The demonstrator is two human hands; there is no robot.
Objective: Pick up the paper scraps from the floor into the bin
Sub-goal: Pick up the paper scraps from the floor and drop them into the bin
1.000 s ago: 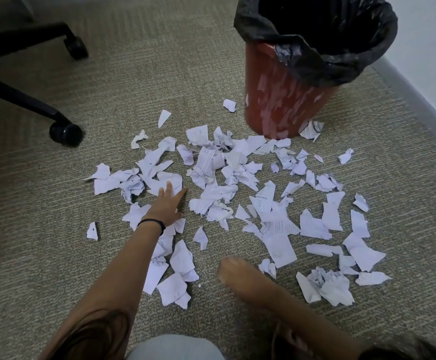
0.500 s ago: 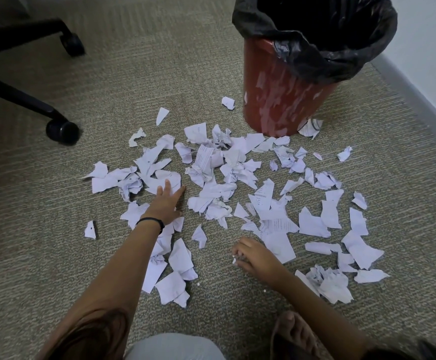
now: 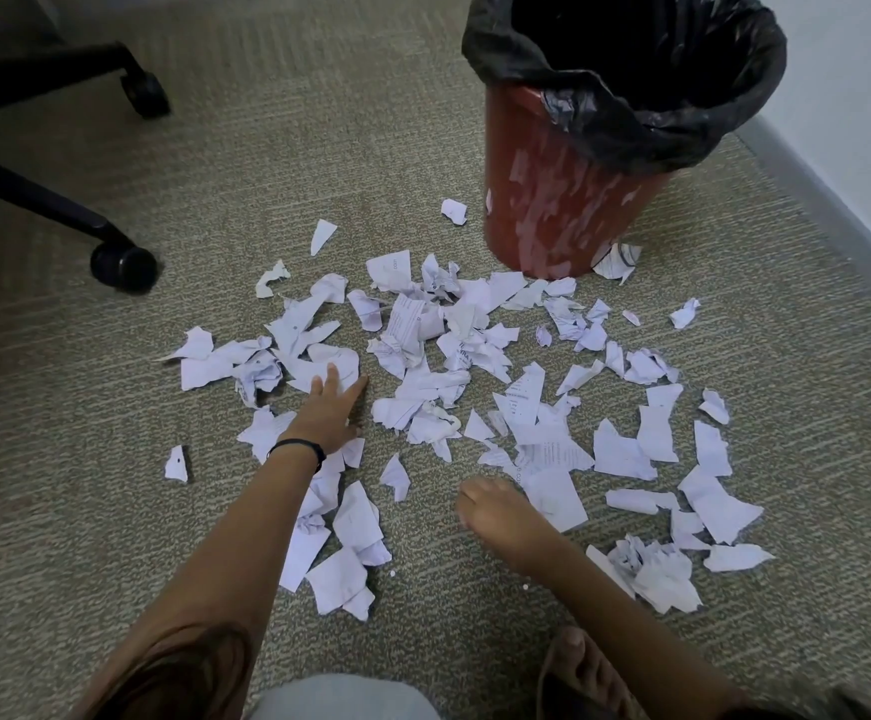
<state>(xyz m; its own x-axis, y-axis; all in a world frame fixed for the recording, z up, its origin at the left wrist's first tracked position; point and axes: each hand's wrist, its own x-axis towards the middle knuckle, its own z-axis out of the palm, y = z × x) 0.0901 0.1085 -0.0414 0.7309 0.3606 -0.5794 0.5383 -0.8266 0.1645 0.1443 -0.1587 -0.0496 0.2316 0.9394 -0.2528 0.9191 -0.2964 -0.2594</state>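
1. Left hand (image 3: 327, 410): flat on the floor (image 3: 85, 407), fingers spread, grip wide and holding nothing. The fingertips rest on scraps (image 3: 475, 387) at the left side of the pile. A black band (image 3: 296, 448) circles the wrist.
2. Right hand (image 3: 496, 517): blurred, low over the floor at the near edge of the pile. Fingers appear curled inward; whether the grip holds a scrap cannot be told.
3. Scraps: white torn and crumpled paper, spread across the floor from the hands out to the bin (image 3: 568, 210). A few pieces touch the base of the bin.
4. Bin: red, upright, beyond the pile on the right, lined with a black bag (image 3: 625, 122) folded over the rim.
5. Chair legs (image 3: 59, 210): black, with casters, far left, apart from the scraps.
6. A bare foot (image 3: 584, 672) shows at the bottom edge.
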